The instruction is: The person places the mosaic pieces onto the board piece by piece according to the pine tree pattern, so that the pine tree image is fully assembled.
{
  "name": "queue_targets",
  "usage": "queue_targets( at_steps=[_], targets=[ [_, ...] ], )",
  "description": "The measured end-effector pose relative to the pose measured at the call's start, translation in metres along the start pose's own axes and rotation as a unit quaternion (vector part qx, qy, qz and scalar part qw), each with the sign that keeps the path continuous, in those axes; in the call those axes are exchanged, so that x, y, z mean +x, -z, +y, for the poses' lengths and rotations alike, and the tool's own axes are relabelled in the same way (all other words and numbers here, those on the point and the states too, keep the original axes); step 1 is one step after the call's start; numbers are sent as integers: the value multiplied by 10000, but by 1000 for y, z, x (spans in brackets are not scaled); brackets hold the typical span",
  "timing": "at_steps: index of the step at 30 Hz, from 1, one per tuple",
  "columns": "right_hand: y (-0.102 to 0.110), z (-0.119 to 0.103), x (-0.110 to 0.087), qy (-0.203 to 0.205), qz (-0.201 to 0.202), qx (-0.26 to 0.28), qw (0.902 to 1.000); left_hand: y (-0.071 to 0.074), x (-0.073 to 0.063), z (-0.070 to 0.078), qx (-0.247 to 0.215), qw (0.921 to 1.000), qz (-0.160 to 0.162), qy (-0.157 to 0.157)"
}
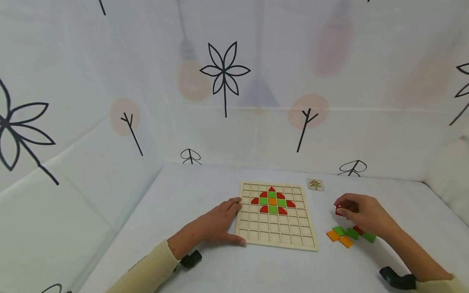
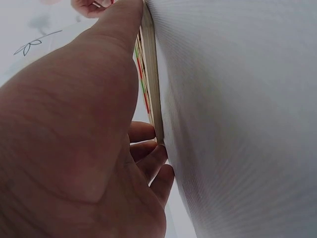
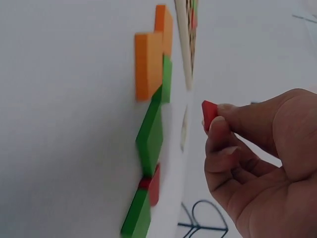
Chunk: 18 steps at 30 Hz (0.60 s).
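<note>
A wooden grid board lies on the white cloth, holding red, green and orange tiles set in a tree-like pattern in its upper half. Along its left edge rests my left hand, fingertips at the side and thumb by the near left corner. My right hand pinches a small red tile between thumb and fingers, raised above the cloth to the right of the board. Part of that tile is covered by the fingertips. Below this hand lies a loose group of green tiles, orange tiles and a red tile.
A small square picture card with a tree design lies beyond the board's far right corner. White cloth with black plant drawings hangs behind and at the sides. Each wrist carries a dark strapped device.
</note>
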State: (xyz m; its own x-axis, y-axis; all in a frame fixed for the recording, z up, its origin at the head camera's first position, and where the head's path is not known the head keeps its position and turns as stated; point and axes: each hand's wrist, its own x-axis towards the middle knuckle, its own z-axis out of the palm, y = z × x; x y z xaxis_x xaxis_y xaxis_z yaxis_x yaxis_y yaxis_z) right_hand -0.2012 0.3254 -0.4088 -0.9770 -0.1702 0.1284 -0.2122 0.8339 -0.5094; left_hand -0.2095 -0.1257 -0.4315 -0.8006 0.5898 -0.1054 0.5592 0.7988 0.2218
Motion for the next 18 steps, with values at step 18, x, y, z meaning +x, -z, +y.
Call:
queue_targets(
  at_steps=[18],
  targets=[
    [-24, -40, 8, 503, -568, 767, 9942, 1, -1, 2, -2, 10000, -5, -30]
  ],
)
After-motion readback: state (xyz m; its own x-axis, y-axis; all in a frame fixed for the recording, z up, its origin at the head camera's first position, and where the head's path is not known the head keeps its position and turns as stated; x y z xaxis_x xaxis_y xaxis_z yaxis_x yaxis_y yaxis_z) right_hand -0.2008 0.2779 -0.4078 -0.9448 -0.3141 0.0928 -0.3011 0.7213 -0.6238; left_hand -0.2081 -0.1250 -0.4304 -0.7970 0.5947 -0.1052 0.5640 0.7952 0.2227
